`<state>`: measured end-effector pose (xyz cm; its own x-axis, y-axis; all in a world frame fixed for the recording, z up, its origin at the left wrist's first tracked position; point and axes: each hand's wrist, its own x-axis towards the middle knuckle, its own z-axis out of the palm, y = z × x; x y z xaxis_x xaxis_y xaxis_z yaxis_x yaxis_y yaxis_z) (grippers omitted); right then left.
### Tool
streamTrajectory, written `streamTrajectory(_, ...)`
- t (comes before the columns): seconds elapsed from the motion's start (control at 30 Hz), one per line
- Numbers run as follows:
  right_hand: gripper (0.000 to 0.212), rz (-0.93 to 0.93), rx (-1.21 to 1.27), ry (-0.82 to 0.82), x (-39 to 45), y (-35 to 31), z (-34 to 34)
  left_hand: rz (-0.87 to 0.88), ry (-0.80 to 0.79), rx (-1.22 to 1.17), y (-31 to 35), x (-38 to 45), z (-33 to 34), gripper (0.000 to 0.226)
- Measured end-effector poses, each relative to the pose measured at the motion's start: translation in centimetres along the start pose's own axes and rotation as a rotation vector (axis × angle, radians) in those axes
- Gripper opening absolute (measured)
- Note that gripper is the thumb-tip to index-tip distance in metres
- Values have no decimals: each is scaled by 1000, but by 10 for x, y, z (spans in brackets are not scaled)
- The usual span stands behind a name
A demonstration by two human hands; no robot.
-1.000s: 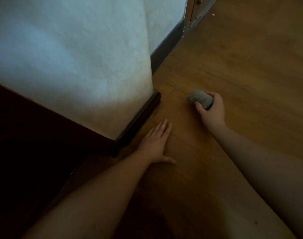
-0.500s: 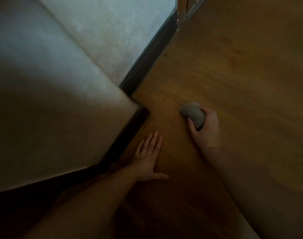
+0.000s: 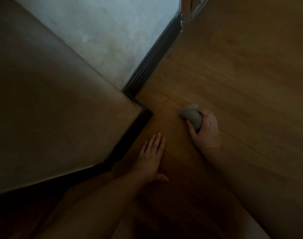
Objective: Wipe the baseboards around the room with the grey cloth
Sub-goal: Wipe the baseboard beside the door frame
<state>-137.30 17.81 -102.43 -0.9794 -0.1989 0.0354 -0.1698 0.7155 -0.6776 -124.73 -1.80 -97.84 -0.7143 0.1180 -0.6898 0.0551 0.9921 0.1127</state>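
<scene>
Beside the flat, spread left hand (image 3: 151, 158) runs the baseboard (image 3: 130, 135); the right hand (image 3: 205, 131) grips the grey cloth (image 3: 191, 116) on the floor (image 3: 242, 75), off it. Wiping looks unfinished.

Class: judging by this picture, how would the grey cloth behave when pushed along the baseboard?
The grey cloth is bunched in the right hand, so probably soft and floppy. Its knobbly weave likely grips rather than slips. It looks light.
</scene>
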Motion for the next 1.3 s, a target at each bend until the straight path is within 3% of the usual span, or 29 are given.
streamTrajectory(0.13, 51, 23, 18, -40, 2, -8, -5, -57, -58, 71, 13, -2, -13, 145)
streamTrajectory(0.27, 51, 246, 133, -283, 28, -26, -48, -34, -215, 175, 8, 1, -46, 133)
streamTrajectory(0.33, 50, 272, 118, -314, 40, -48, -84, -2, -250, 213, 8, -5, -70, 122)
streamTrajectory(0.53, 50, 250, -21, -317, 43, -120, -164, 186, -80, 306, 2, -47, -110, 125)
streamTrajectory(0.67, 51, 212, 59, -344, 42, -106, -107, 196, -3, 266, -15, -33, -67, 140)
streamTrajectory(0.87, 46, 2, 158, -330, 4, -52, -12, 257, 59, 125, -40, 10, -17, 141)
streamTrajectory(1.0, 47, -105, -22, -278, 6, -46, -7, 280, 60, 149, -38, 8, -16, 139)
streamTrajectory(1.3, 48, -118, 0, -300, 97, -68, 7, 279, 113, 108, -43, 28, -34, 143)
